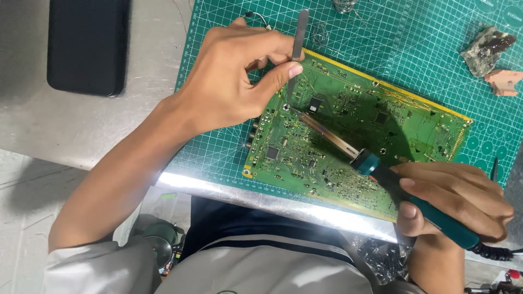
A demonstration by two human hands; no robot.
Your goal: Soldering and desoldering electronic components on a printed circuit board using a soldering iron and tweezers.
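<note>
bare forearms, pale grey short sleeves, dark-striped shirt

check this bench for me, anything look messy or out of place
The circuit board lies askew on the green cutting mat, with its near edge overhanging the mat onto the metal table edge. A grimy, discoloured sponge lump sits at the mat's far right. Nothing looks spilled.

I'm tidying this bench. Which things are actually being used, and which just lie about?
In use: tweezers in left hand; soldering iron in right hand; circuit board; cutting mat.
Lying about: black case; grey lump; pinkish piece.
</note>
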